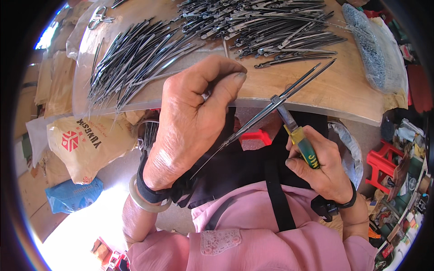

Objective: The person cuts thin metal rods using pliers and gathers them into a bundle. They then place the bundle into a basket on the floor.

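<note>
My right hand [323, 165] is closed round a hand tool [306, 147] with a yellow-and-green handle and a flat metal shank. The shank's far end meets a small grey block on a set of long thin metal ribs [266, 110]. These ribs slant from a thin tip low in the middle up to two spread ends over the table. To their left is my left hand [194, 113], thumb and forefinger pressed together. A bit of metal shows among its fingers, but what they pinch is hidden. The ribs run past its palm side; contact cannot be made out.
On the wooden table [357, 106] lie piles of dark metal ribs [135, 63], scissors [98, 18] at the far left and a clear plastic bag [368, 47] of small parts at the right. Below stand a printed sack [86, 144], a blue packet [74, 195] and a red stool [382, 165].
</note>
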